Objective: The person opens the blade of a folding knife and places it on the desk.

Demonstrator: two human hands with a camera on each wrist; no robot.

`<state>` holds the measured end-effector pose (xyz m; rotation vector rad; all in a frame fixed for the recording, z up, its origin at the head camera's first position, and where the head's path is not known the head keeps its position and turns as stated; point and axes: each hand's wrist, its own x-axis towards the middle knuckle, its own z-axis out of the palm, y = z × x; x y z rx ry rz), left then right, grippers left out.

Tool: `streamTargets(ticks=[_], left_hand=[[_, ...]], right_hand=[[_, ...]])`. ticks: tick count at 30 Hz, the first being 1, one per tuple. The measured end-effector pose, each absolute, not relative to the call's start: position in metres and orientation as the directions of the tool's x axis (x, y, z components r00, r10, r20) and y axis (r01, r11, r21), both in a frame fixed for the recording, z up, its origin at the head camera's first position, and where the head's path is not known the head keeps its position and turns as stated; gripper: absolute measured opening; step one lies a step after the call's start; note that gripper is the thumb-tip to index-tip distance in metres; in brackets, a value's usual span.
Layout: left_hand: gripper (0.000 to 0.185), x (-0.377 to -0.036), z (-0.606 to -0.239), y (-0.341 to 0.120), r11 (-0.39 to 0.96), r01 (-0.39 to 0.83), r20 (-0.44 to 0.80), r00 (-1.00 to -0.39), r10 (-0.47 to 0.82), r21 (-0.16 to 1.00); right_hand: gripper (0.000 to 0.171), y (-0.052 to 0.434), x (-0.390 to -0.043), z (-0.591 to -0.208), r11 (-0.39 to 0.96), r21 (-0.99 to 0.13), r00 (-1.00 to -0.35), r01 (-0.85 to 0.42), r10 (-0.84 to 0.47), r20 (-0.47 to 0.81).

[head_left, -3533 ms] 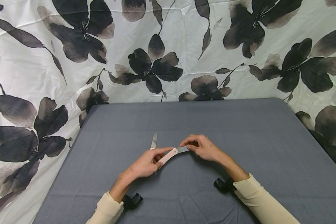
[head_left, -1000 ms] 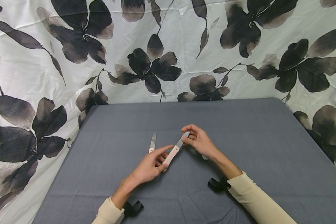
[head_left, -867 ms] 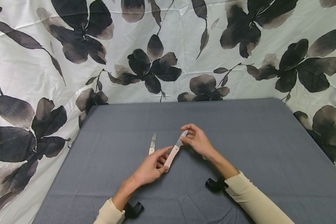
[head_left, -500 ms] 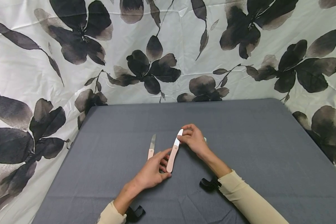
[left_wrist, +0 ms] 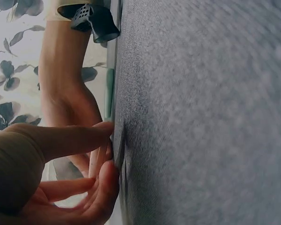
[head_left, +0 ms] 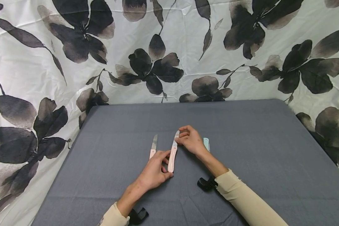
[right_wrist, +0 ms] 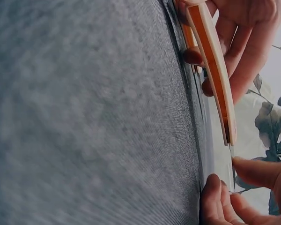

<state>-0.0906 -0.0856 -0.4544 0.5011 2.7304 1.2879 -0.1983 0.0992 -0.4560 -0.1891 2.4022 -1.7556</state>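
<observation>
Fingertips of the left hand [head_left: 154,171] pinch the pink handle end of the open folding knife [head_left: 172,153]; right hand [head_left: 190,141] pinches the blade near its tip. Swung since a second ago from a slant to lie lengthwise, lowered to the grey tablecloth [head_left: 243,141], just beside the second pink knife [head_left: 153,147]. Uncovered now behind the right hand: a mint-handled knife [head_left: 206,143]. Looks like laying out in a row, blade already unfolded.

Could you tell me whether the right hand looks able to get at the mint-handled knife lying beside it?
Probably yes: the mint-handled knife lies uncovered just right of the right hand, though that hand now pinches another knife's blade.
</observation>
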Motion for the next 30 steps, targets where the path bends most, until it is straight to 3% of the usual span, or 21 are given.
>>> streamTargets(ticks=[13, 30], left_hand=[[0.079, -0.0940, -0.4532, -0.0803, 0.696, 0.203, 0.038, -0.969, 0.245, 0.688], [0.082, -0.0940, -0.4513, -0.0805, 0.706, 0.154, -0.026, -0.971, 0.236, 0.691]], right_hand=[[0.052, 0.0944, -0.2014, -0.4520, 0.498, -0.863, -0.957, -0.083, -0.283, -0.071], [0.055, 0.0979, -0.2054, -0.4508, 0.500, -0.862, -0.928, -0.086, -0.356, -0.114]])
